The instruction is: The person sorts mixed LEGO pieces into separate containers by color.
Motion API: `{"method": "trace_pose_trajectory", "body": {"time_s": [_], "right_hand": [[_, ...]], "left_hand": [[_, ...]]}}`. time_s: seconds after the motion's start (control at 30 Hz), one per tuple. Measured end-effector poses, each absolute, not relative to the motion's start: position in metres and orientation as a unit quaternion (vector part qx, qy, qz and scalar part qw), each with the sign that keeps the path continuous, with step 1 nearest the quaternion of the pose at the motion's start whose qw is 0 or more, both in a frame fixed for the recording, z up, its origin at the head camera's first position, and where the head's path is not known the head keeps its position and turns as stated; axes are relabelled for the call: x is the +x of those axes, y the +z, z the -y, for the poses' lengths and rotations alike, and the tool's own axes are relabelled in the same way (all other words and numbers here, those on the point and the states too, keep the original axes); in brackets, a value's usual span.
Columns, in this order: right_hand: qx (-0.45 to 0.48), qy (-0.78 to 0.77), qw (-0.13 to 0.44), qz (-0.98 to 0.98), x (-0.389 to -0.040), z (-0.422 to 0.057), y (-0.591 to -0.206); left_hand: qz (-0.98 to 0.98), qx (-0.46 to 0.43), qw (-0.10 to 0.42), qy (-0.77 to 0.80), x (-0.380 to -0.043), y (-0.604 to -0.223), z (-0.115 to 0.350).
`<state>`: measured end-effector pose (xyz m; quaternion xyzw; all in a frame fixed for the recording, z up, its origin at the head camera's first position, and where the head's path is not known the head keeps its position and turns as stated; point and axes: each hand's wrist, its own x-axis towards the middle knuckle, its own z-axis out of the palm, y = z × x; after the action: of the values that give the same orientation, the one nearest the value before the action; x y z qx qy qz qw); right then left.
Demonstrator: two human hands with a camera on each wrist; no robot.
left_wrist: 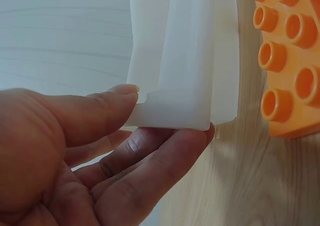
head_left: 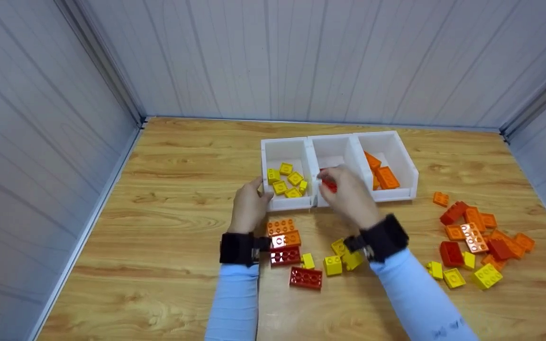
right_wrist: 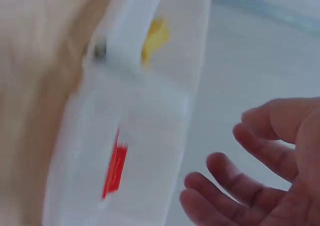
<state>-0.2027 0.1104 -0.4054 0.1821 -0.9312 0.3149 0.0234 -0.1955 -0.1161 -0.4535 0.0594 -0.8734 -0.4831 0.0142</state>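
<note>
A white three-compartment bin (head_left: 292,204) stands on the table. My left hand (head_left: 249,206) pinches its left front corner, thumb over the rim and fingers beneath, as the left wrist view shows. Over the middle compartment is my right hand (head_left: 349,194), fingers loosely bent and apart, with nothing between them in the right wrist view. Below it a red brick (right_wrist: 116,168) lies in that compartment, partly hidden by the hand in the head view. Several yellow bricks (head_left: 295,178) lie in the left compartment, several orange bricks (head_left: 387,177) in the right one.
In front of the bin lie orange bricks (head_left: 285,239), dark red bricks (head_left: 306,278) and yellow bricks (head_left: 333,265), some near the right wrist. A loose pile of orange, red and yellow bricks (head_left: 474,237) spreads at the right. Pale panel walls (head_left: 292,61) enclose the table (head_left: 183,189).
</note>
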Motion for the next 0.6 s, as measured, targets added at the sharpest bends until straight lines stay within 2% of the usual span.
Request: {"method": "trace_pose_trajectory", "body": {"time_s": [0.27,0.43,0.6], "right_hand": [[0.313,0.259,-0.019,0.913,-0.135,-0.081,-0.436],[0.384,0.22,-0.017,0.897,-0.114,-0.069,-0.451],[0.396,0.203,-0.015,0.896,-0.101,-0.067,-0.462]], "left_hand": [[0.876,0.058,0.013,-0.479,-0.195,-0.452,0.12],[0.872,0.068,0.004,-0.484,-0.195,-0.451,0.122],[0.87,0.072,-0.004,-0.488,-0.194,-0.45,0.121]]}}
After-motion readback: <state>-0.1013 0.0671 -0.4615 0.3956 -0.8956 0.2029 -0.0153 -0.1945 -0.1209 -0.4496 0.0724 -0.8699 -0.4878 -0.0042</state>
